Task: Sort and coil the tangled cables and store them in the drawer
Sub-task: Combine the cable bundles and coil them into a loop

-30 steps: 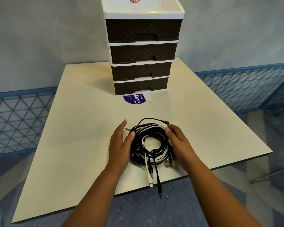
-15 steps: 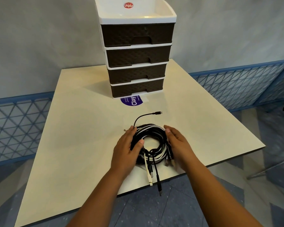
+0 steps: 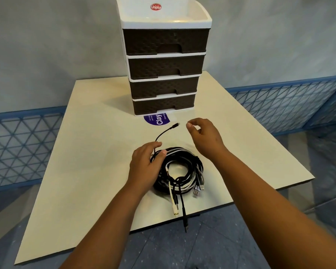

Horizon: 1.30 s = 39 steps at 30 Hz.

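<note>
Here, a tangled bundle of black and white cables [image 3: 179, 170] is lying in a rough ring on the cream table [image 3: 89, 152], on the near side of the drawer unit [image 3: 166, 63] and well apart from it. Several plug ends are trailing from the bundle toward the table's near edge, and one black plug is hanging just past that edge. One black cable end [image 3: 168, 130] is arching up out of the bundle and pointing toward the drawer unit, its tip lying on the table surface.

The left hand [image 3: 145, 166] is resting on the bundle's left side, fingers gently bent over the strands and the thumb lying across the top of the ring; whether it is actually gripping them is unclear. The right hand [image 3: 204, 136] is hovering between the bundle and the drawer unit, holding nothing, its fingers loosely curled with thumb and forefinger close together just beside the raised cable tip.

The drawer unit is standing at the table's far side, all four brown drawers sitting closed. A purple sticker [image 3: 157, 119] is lying at its foot.
</note>
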Motion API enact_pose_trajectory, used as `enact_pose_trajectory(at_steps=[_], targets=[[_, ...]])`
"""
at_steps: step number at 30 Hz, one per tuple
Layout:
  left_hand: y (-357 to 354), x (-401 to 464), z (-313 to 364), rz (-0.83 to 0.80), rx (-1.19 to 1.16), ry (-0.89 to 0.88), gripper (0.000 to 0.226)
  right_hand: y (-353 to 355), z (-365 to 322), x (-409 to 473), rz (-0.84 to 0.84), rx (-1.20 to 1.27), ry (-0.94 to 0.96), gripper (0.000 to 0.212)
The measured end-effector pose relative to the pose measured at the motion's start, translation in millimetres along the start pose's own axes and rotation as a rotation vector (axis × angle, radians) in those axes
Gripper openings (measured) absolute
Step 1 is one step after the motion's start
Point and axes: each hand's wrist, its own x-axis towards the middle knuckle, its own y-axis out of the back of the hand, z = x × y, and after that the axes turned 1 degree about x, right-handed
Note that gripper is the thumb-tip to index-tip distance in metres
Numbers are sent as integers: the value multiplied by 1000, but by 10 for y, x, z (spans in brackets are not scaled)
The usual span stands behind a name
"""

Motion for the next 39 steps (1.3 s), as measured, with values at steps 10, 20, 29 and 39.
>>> enact_pose_trajectory(at_steps=[10, 20, 29, 39], targets=[[-212, 485, 108, 266, 178, 267, 29, -153, -17, 699, -411, 10, 107, 26], [-9, 539, -84, 159, 373, 610, 48, -469, -85, 990, -647, 301, 15, 15], [52, 599, -24, 49, 74, 394, 8, -656, 98, 918, -734, 169, 348, 35], [306, 623, 16, -235, -75, 281, 13, -294, 270, 871, -760, -154, 482, 18]])
